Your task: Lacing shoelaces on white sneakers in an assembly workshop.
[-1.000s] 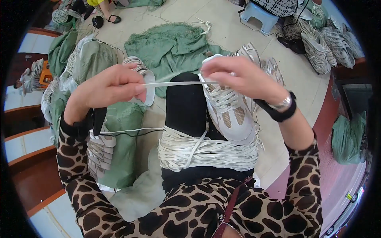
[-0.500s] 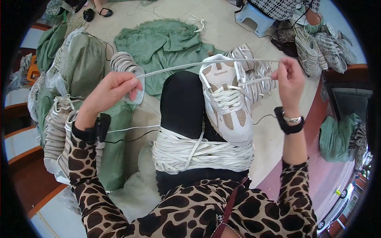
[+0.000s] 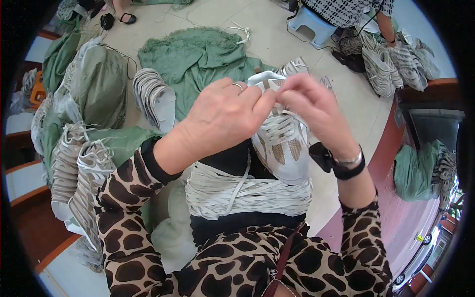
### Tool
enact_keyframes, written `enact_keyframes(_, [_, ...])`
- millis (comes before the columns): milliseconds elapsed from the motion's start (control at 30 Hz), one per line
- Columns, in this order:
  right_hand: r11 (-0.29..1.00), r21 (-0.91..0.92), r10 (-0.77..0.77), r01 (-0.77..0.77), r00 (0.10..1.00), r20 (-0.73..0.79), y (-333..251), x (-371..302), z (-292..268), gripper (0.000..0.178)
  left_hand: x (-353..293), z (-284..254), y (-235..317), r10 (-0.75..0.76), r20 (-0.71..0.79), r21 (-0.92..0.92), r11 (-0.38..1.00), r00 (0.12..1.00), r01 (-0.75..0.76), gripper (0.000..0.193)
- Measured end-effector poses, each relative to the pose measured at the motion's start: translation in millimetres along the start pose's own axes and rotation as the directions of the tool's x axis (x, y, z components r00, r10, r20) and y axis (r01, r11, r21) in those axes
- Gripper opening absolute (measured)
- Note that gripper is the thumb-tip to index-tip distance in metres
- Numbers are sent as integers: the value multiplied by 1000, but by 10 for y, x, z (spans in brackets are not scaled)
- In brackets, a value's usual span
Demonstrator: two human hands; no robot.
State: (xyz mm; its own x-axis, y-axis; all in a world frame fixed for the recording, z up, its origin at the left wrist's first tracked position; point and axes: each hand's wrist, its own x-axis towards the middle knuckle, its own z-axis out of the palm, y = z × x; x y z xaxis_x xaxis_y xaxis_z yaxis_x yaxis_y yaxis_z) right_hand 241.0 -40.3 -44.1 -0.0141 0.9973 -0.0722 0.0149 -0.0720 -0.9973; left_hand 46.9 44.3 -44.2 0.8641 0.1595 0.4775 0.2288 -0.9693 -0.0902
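Observation:
A white and beige sneaker [image 3: 286,161] rests toe toward me on my right knee, its upper part behind my hands. White lace crosses its front in rows. My left hand [image 3: 225,114] is closed above the shoe with its back to me, fingertips pinched on a shoelace that its knuckles mostly hide. Against those fingertips my right hand [image 3: 316,114] is bent, its fingers curled in and somewhat blurred by motion. A thick bundle of white shoelaces [image 3: 247,190] lies wrapped around my thighs.
Nested stacks of shoe uppers [image 3: 153,99] stand to the left, with more [image 3: 91,173] nearer me. A green cloth sack [image 3: 198,59] spreads on the floor ahead. Another person's blue stool [image 3: 311,27] and more uppers [image 3: 381,69] are at far right.
My hands, apart before with a shoelace stretched between them, have come together over the sneaker. The left moved right and the right moved left. The taut lace no longer shows.

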Motion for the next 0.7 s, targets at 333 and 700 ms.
enact_keyframes(333, [922, 103, 327, -374, 892, 311, 15, 124, -163, 15, -74, 142, 72, 8, 53, -7, 1000, 999, -8, 24])
enact_keyframes(700, [910, -52, 414, -411, 909, 54, 55, 59, -164, 13, -43, 380, 117, -124, 37, -201, 971, 992, 129, 15])
